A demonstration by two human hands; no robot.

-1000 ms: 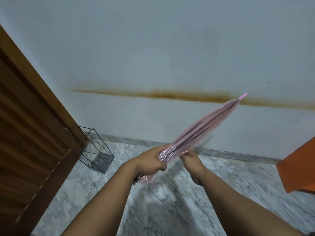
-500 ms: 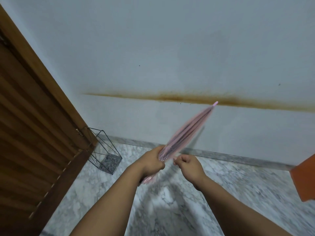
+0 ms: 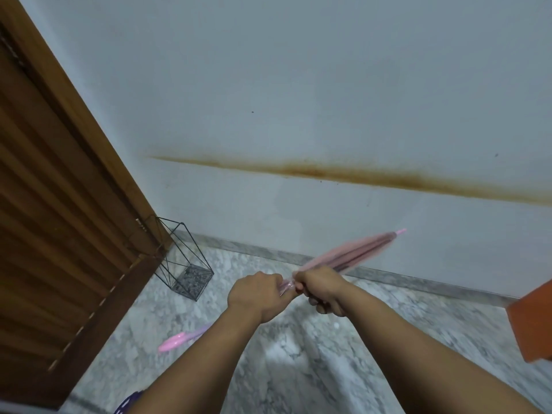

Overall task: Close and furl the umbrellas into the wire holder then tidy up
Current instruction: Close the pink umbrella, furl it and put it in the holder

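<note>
Two hands: both are on one pink umbrella [image 3: 352, 258], near the middle of its length.
Left hand: the left hand [image 3: 257, 291] is wrapped tight around the folded cloth, nearer the handle end.
Right hand: the right hand [image 3: 322, 289] is wrapped tight around the cloth too, just beside the left hand, nearer the tip end.
Grip state: both are closed on the umbrella; the two fists almost touch.
Long line of the umbrella: it runs from low on the left to high on the right. The pink tip [image 3: 401, 231] points up and right, toward the wall. The pink handle [image 3: 174, 343] sticks out low and left, under the left arm.
Look of the umbrella: it is shut and thin. It is blurred, so I cannot tell if a strap is around it yet.
Wire holder: the wire holder [image 3: 182, 258] stands on the floor [image 3: 418, 339] in the corner, by the wooden door [image 3: 59, 234] and the wall. I see nothing inside it.
Which way to go: the holder is to the left of the hands and farther off, on the same side as the handle.
Nearer hand: the left hand is closer to the holder.
My guess for next: the cloth gets one more twist; then the umbrella must swing left and stand up to drop in.
</note>
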